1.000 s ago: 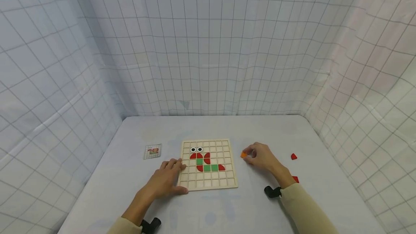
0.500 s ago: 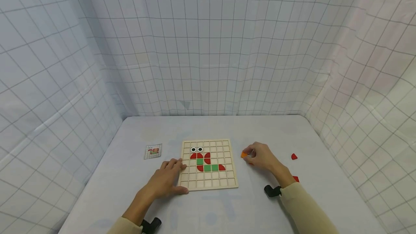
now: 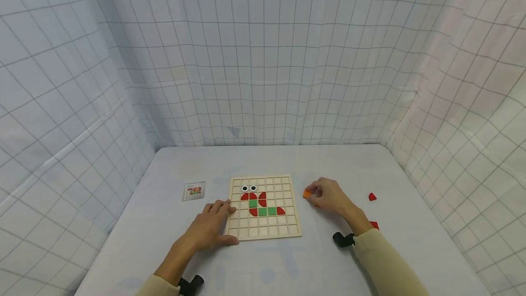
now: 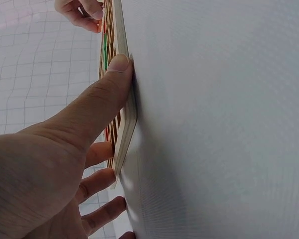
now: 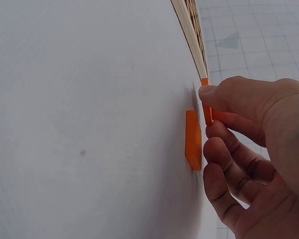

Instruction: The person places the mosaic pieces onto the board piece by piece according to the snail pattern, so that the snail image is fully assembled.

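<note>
Right hand (image 3: 328, 196) pinches an orange tile (image 3: 307, 193) above the worktop (image 3: 267, 261), right of the grid board (image 3: 264, 232); left hand (image 3: 207, 228), spread, touches the board's edge. Apparent step: tile pickup; placement calls for matching the picture card (image 3: 193, 191).

on the desk (image 3: 324, 268) before me, a board (image 3: 267, 231) lies in the middle, two eye discs (image 3: 249, 188) in its far left part, a group of tiles (image 3: 262, 212) just nearer. the person's left hand (image 3: 208, 227) rests at the board's left edge; beyond it, left of the board, lies a card (image 3: 193, 191). to the right, the right hand (image 3: 328, 195) holds a square (image 3: 307, 193), with a block (image 5: 193, 140) on the desk close under its fingers. farther right lie a far piece (image 3: 372, 197) and a near piece (image 3: 374, 225).
</note>
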A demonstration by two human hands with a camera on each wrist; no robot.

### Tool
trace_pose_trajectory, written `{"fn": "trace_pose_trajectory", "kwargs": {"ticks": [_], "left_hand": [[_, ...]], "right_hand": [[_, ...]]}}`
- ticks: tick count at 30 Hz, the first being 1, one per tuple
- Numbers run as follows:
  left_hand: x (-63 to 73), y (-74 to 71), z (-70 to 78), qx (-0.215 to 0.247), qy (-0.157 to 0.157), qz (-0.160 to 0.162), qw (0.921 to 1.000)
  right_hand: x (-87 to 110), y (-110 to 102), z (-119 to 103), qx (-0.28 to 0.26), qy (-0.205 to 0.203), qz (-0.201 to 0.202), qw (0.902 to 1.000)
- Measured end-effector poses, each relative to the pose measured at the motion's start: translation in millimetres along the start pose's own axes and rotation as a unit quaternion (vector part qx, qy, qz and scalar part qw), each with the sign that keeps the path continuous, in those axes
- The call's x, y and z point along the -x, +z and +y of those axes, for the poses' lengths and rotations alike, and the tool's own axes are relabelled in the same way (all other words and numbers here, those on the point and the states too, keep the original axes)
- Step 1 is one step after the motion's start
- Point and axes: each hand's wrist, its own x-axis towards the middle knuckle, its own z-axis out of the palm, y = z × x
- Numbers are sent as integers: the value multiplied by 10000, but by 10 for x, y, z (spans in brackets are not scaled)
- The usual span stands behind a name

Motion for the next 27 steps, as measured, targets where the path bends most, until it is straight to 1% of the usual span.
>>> {"fn": "trace_pose_trajectory", "kwargs": {"ticks": [7,16,23,27], "left_hand": [[-8,-12,3,35,58,53,10000],[1,-8,5,13,44,53,10000],[2,-7,8,-1,42,65,10000],[1,1,12,1,-18,72,10000]], "right_hand": [[-29,1,-78,51,-284,41,9996],[-76,37,-193,-102,-366,-53,9993],[-116,76,-275,33,-461,-58,9989],[-150,100,-320,-61,-565,-90,9983]]}}
